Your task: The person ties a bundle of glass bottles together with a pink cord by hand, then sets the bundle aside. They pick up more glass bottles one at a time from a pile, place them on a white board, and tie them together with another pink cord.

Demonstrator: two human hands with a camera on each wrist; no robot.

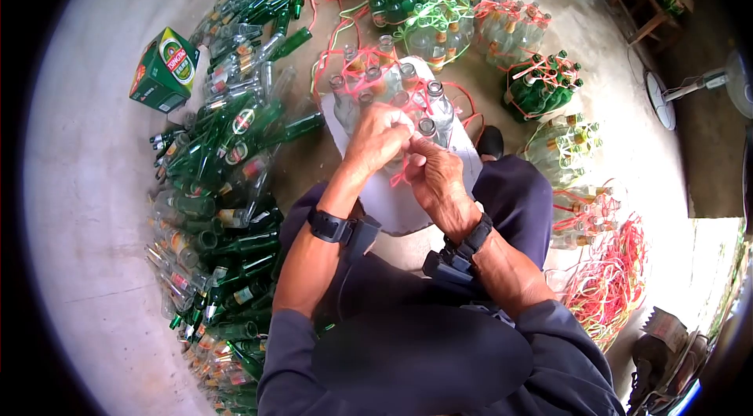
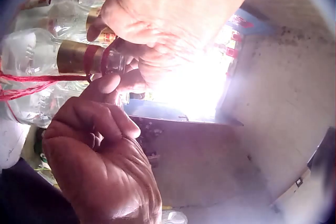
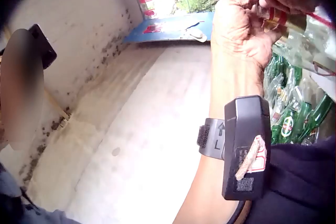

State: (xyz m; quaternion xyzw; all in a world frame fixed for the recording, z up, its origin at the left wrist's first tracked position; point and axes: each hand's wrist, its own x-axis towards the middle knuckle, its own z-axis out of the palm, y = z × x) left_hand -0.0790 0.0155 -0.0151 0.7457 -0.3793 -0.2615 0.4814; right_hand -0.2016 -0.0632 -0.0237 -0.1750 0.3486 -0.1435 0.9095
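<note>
A cluster of clear glass bottles (image 1: pixel 441 114) stands upright on a pale board (image 1: pixel 400 220) between the person's knees. Red plastic string (image 2: pixel 47 79) runs around and between the bottle necks. At the near side of the cluster, the left hand (image 1: pixel 376 138) pinches the string with bent fingers. Close against it, the right hand (image 1: pixel 439 177) pinches the string too, its fingers curled in. A short pink-red end (image 1: pixel 398 179) hangs below them. In the left wrist view, both hands' fingertips meet beside a gold-labelled bottle neck (image 2: pixel 76 57); the exact strand between them is hidden.
Loose green and clear bottles (image 1: pixel 243 134) pile along the left, with a green carton (image 1: pixel 166 71) beside them. Tied bottle bundles (image 1: pixel 543 87) stand at the back and right. Tangled string heaps (image 1: pixel 608 283) lie right and far back. A fan (image 1: pixel 660 101) stands at right.
</note>
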